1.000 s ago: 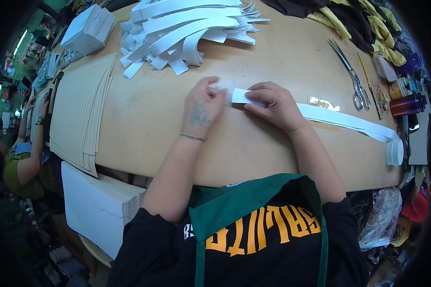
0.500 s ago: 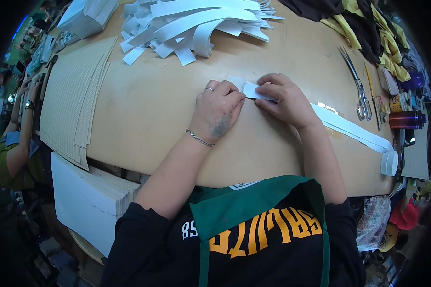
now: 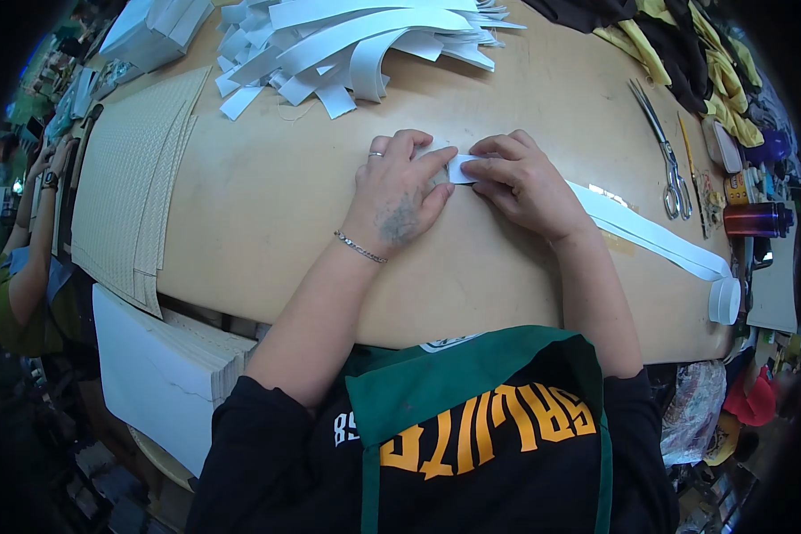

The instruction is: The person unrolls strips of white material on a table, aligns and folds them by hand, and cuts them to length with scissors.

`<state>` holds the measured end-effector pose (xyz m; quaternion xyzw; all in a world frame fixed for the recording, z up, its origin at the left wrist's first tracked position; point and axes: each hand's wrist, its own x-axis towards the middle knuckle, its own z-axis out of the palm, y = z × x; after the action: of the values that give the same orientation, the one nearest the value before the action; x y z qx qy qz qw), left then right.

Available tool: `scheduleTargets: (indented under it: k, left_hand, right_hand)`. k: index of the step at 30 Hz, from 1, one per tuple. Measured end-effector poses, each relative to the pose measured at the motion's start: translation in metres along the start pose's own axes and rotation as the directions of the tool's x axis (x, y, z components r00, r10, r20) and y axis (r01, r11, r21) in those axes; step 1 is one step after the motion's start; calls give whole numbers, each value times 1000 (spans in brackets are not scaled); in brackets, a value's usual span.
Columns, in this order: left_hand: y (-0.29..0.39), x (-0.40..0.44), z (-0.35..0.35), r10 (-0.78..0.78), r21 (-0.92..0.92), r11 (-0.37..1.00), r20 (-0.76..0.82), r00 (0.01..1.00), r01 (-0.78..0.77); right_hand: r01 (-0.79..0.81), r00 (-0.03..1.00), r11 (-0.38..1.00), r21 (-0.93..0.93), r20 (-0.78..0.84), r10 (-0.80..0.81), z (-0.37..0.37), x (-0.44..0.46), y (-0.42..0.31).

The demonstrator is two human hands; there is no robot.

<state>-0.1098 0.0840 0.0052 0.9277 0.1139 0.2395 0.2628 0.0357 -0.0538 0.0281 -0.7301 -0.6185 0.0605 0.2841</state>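
A white strip (image 3: 654, 233) runs from a small white roll (image 3: 724, 301) at the table's right edge, leftward under my right forearm. My right hand (image 3: 523, 182) pinches the strip near its left end. Beside that end is my left hand (image 3: 402, 194), thumb and index finger curved toward the strip's tip. A small translucent piece (image 3: 425, 147) shows partly beneath my left fingers; its outline is hard to make out.
A pile of white strips (image 3: 356, 40) lies at the back. Scissors (image 3: 663, 151) and a yellow pencil (image 3: 686, 142) are at the right. Patterned sheets (image 3: 133, 178) and a white box (image 3: 156, 34) are at the left. A co-worker's arm (image 3: 36, 258) is at far left.
My left hand has moved from holding the translucent piece away from the strip to the strip's end. The translucent piece now lies lower, partly under my fingers. The view has shifted slightly.
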Motion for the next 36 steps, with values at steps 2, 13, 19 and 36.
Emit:
scheduleTargets:
  k: [2,13,19,36]
  left_hand:
    - [-2,4,1,-11,5,1000,1,1000,11]
    - [-3,6,2,-32,23,999,11,999,32]
    - [-1,5,1,-41,36,999,13,999,41]
    - [-9,6,4,-30,-26,999,12,999,30]
  right_hand:
    - [3,1000,1000,-20,-8,-3,2,1,-1]
    - [78,977,994,-73,-192,-90,20,-1,4]
    - [103,970,991,-85,-213,-119,20,0,4]
    - [120,964,987,-112,-225,-142,24,2,3]
